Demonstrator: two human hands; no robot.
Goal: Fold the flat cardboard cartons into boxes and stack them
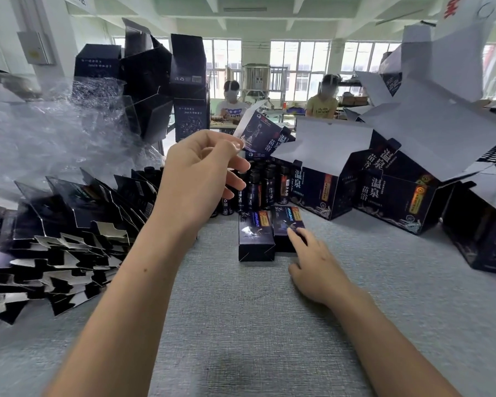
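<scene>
My left hand (204,173) is raised above the table and pinches the white flap of a small dark printed carton (259,133) between thumb and forefinger; the carton hangs tilted in the air. My right hand (315,265) rests low on the grey table (269,325), fingers spread, with fingertips touching the right one (287,224) of two small folded boxes lying side by side. The left folded box (255,236) lies free. A fanned pile of flat dark cartons (69,224) lies at the left.
Several dark bottles (258,187) stand behind the two boxes. Larger open dark boxes (390,196) with white lids crowd the right side. Crumpled clear plastic (40,133) and tall stacked boxes (166,81) fill the back left. Two people sit at a far table.
</scene>
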